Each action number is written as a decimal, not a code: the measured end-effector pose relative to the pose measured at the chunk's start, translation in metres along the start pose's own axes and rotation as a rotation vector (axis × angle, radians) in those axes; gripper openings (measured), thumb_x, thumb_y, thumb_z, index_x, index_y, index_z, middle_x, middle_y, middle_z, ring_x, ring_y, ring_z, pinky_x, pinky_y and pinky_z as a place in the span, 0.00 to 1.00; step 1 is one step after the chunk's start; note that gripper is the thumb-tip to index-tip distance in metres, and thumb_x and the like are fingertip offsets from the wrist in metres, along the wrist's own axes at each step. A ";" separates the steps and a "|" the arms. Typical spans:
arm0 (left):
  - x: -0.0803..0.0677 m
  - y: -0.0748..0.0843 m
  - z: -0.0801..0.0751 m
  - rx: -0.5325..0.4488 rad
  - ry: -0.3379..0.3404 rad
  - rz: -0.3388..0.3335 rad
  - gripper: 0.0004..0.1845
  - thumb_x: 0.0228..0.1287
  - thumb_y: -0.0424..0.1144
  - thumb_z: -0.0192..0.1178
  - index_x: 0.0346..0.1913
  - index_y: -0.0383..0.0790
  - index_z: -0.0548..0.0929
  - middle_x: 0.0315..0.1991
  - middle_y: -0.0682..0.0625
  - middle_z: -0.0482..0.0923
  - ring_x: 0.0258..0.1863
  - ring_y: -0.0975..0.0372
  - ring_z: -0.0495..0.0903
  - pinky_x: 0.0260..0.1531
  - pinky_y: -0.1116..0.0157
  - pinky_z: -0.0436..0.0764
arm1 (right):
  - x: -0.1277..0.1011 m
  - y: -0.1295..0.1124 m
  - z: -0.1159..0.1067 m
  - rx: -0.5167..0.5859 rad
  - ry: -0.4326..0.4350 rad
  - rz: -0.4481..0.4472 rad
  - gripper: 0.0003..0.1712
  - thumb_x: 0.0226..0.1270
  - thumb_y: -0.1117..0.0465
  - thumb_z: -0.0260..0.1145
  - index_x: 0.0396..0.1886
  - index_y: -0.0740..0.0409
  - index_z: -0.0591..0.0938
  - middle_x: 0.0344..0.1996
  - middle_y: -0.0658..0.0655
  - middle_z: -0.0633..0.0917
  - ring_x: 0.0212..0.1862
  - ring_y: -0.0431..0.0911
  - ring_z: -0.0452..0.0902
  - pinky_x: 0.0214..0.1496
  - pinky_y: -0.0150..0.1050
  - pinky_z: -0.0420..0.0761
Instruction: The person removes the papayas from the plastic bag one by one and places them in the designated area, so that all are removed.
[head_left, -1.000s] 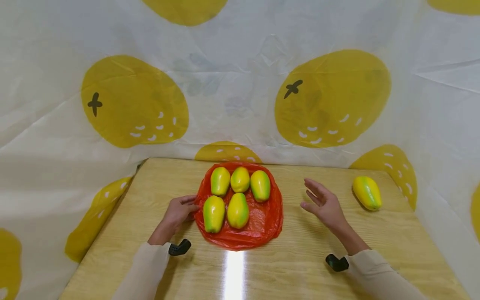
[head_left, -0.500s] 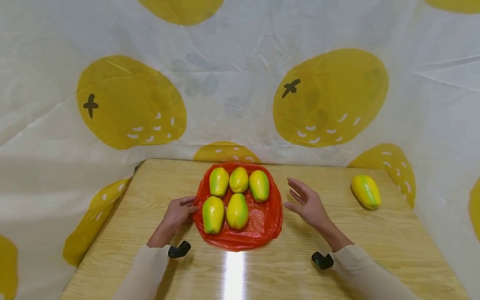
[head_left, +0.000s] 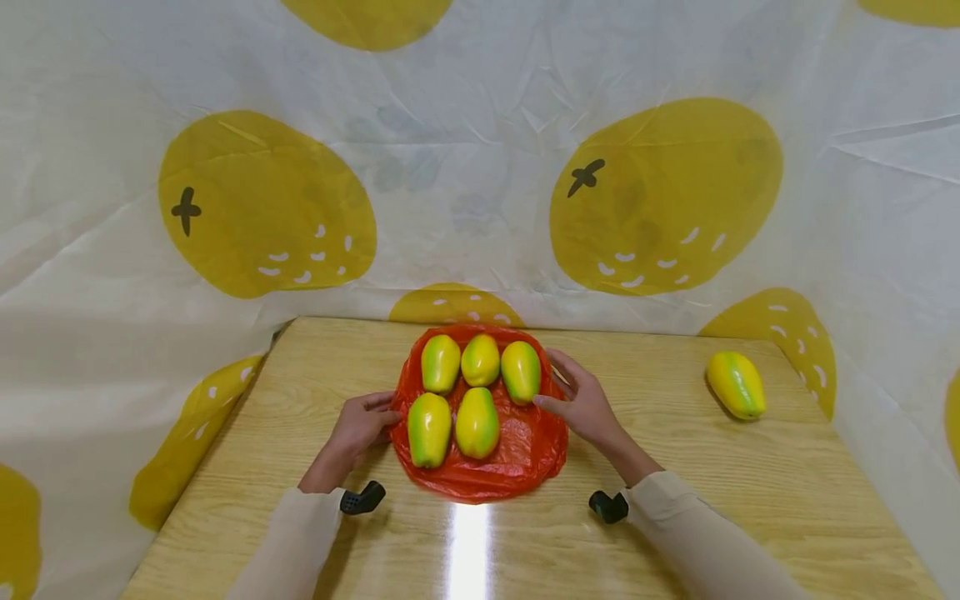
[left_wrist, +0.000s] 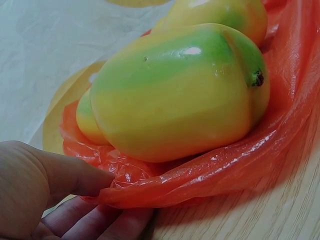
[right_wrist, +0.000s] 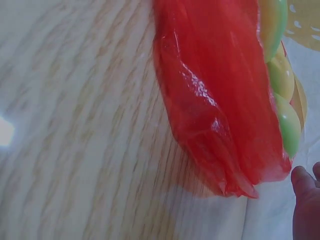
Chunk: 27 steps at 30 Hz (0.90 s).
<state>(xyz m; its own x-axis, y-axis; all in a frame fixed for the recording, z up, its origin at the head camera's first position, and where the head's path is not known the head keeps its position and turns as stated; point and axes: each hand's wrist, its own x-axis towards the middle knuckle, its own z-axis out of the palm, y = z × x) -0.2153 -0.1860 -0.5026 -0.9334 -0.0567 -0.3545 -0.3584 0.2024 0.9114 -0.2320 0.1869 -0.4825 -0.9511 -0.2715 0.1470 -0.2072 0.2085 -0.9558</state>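
Observation:
Several yellow-green papayas (head_left: pixel 430 429) lie in two rows in a red plastic bag (head_left: pixel 517 450), its edge spread round them on the table. My left hand (head_left: pixel 360 425) pinches the bag's left edge; in the left wrist view the thumb (left_wrist: pixel 75 172) presses on the crumpled film from above, with the other fingers underneath. On the right side, my right hand (head_left: pixel 588 408) is at the bag's rim with fingers loosely spread. Its thumb overlaps the rim near the back right papaya (head_left: pixel 521 371). In the right wrist view, the thumb tip (right_wrist: pixel 299 175) shows right beside the rim.
One more papaya (head_left: pixel 737 385) lies alone at the far right of the wooden table (head_left: pixel 637 542). Behind and beside the table hangs a pale cloth (head_left: pixel 465 167) printed with large yellow fruit. A light strip reflects on the table in front of the bag.
My right hand has moved left, from beside the bag to its right rim. The left hand stays on the left edge, and the papayas and bag have kept their places.

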 end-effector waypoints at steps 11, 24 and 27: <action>0.002 -0.001 -0.001 0.008 -0.004 -0.016 0.25 0.73 0.31 0.62 0.71 0.38 0.78 0.65 0.36 0.81 0.50 0.56 0.88 0.51 0.60 0.90 | -0.001 -0.010 0.018 -0.062 0.047 -0.021 0.46 0.64 0.70 0.75 0.79 0.65 0.64 0.81 0.66 0.63 0.82 0.65 0.56 0.81 0.59 0.62; 0.003 -0.002 -0.002 -0.007 -0.007 -0.008 0.25 0.72 0.30 0.62 0.71 0.36 0.77 0.65 0.35 0.81 0.48 0.59 0.89 0.49 0.60 0.90 | -0.014 -0.024 0.056 -0.012 -0.082 -0.002 0.45 0.67 0.66 0.74 0.80 0.64 0.64 0.80 0.67 0.64 0.82 0.63 0.58 0.79 0.57 0.65; 0.002 -0.001 -0.002 -0.007 -0.011 -0.005 0.25 0.72 0.30 0.62 0.71 0.36 0.77 0.65 0.34 0.81 0.48 0.58 0.89 0.49 0.60 0.90 | -0.016 -0.024 0.066 -0.023 -0.099 0.049 0.46 0.67 0.62 0.75 0.80 0.62 0.64 0.80 0.64 0.65 0.82 0.62 0.58 0.80 0.57 0.64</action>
<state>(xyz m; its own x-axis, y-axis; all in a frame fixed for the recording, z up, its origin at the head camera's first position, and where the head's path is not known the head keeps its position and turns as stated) -0.2171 -0.1882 -0.5039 -0.9314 -0.0470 -0.3610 -0.3630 0.1953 0.9111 -0.1963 0.1244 -0.4789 -0.9332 -0.3518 0.0732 -0.1672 0.2447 -0.9551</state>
